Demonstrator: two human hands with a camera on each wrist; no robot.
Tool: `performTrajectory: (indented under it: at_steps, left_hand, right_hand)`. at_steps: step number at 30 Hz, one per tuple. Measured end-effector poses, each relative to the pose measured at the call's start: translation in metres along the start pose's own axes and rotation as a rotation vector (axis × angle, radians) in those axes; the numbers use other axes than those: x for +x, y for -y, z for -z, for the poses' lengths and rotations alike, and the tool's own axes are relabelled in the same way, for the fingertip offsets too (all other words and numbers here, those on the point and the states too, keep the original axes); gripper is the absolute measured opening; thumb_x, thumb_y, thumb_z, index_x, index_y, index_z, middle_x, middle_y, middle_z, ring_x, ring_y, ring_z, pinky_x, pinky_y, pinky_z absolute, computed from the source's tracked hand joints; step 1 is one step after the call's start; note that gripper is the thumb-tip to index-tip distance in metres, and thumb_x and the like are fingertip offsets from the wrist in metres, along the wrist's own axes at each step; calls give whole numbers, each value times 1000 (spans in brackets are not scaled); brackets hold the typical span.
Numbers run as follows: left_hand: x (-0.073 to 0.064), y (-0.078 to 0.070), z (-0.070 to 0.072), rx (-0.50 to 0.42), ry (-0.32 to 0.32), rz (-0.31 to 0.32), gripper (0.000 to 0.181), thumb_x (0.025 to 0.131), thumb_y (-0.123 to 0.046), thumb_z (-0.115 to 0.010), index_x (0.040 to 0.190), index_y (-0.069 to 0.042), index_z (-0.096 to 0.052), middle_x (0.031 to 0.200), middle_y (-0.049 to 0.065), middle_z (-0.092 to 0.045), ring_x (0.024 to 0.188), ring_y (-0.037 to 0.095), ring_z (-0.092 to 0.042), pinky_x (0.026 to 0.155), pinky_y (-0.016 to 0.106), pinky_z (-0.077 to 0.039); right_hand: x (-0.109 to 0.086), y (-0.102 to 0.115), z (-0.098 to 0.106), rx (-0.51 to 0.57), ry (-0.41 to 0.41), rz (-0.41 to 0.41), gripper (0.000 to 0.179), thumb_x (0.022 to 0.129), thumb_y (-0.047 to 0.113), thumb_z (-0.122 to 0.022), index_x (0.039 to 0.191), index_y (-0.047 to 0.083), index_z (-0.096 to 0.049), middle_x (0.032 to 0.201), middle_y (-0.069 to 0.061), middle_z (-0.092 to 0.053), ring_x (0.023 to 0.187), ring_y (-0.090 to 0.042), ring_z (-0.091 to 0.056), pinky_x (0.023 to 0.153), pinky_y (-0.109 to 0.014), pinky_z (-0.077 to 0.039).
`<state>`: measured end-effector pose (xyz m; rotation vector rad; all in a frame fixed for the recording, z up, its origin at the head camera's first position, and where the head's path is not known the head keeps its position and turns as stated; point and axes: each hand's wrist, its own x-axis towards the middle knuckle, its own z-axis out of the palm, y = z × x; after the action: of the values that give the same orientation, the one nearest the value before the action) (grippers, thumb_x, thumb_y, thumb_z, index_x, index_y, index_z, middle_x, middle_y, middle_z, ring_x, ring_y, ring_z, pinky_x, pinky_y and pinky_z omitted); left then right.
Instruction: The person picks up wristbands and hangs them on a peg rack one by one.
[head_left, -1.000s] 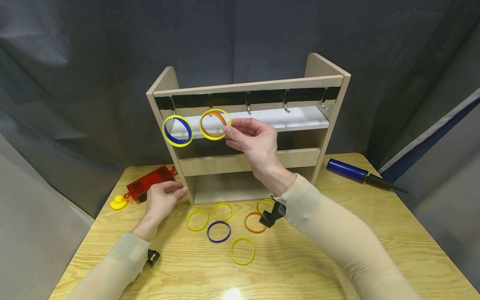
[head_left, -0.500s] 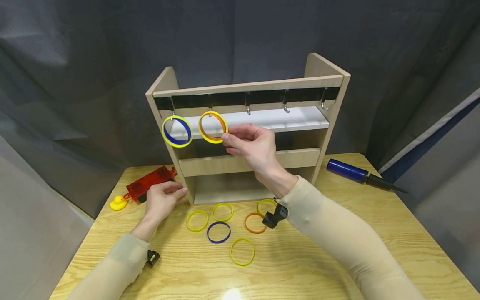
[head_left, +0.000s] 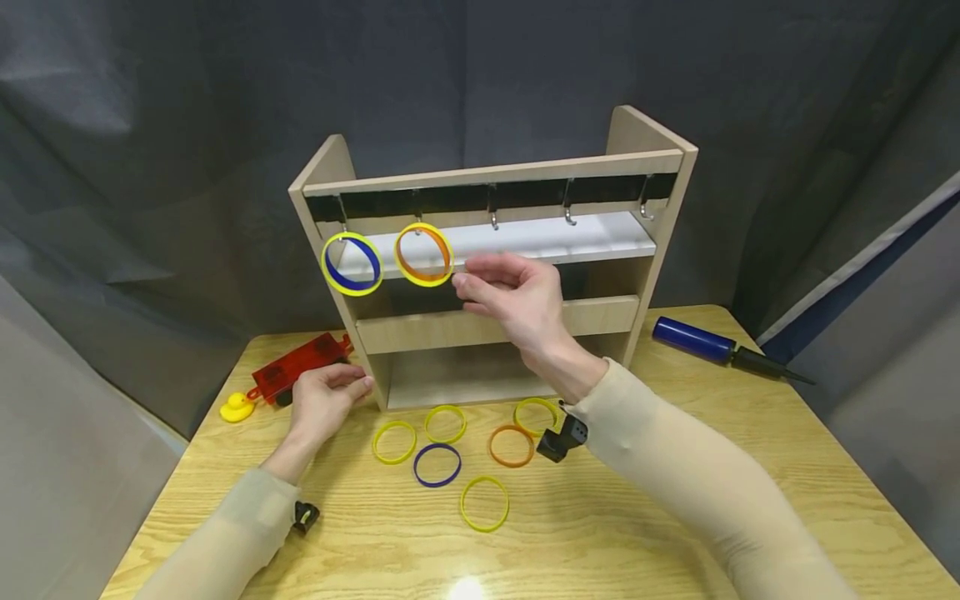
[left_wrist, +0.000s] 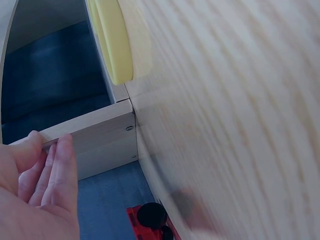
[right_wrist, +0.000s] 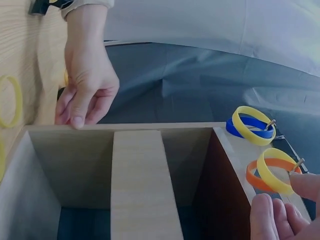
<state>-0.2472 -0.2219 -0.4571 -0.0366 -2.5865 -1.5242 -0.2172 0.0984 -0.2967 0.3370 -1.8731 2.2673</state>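
On the near tabletop, find a loose yellow ring (head_left: 484, 529), then a blue ring (head_left: 437, 484) and an orange ring (head_left: 512, 464) farther in. At the left side of the wooden rack (head_left: 420, 333), see the left hand (head_left: 324, 404), thumb and fingers pinching the panel edge, beside a red toy cart (head_left: 296, 369). Higher, see the right hand (head_left: 521, 296), thumb and fingertips parted. Just left of those fingertips, find the hung yellow band (head_left: 423, 282) with the hung orange band (head_left: 444, 247), together on the second hook from the left; cannot tell any contact with the thumb. Behind everything, see dark cloth (head_left: 450, 75).
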Motion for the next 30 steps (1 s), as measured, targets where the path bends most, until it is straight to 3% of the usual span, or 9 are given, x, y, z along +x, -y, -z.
performTrajectory:
  at_steps: [6, 17, 25, 30]
  left_hand:
    - [0, 1, 0, -3, -2, 5, 23, 101, -17, -86, 118, -2, -84, 111, 19, -88, 89, 15, -86, 76, 18, -67]
    - [-1, 0, 0, 8, -16, 7, 22, 100, -18, -87, 116, -3, -85, 110, 18, -88, 83, 5, -83, 74, 17, -66]
    - [-1, 0, 1, -14, -7, 5, 22, 100, -17, -87, 116, -2, -85, 108, 17, -88, 91, 19, -87, 75, 21, -68]
    - [0, -1, 0, -16, -9, 8, 22, 100, -18, -87, 115, -3, -85, 107, 17, -88, 93, 24, -88, 76, 22, -69]
  right_hand:
    - [-13, -15, 30, -133, 30, -22, 27, 98, 7, -87, 120, -5, -79, 99, 1, -85, 92, -12, -84, 86, -34, -72]
    - [-39, -70, 105, -387, 40, -250, 33, 98, 11, -87, 124, -8, -77, 108, -4, -86, 90, -7, -80, 84, -32, -72]
    - [-55, -113, 143, -540, 114, -317, 28, 97, 4, -85, 118, -11, -78, 107, -22, -86, 81, -12, -81, 75, -35, -72]
    - [-62, -130, 159, -671, 189, -323, 23, 94, 5, -88, 111, -9, -80, 101, -22, -84, 79, -17, -79, 69, -36, -71]
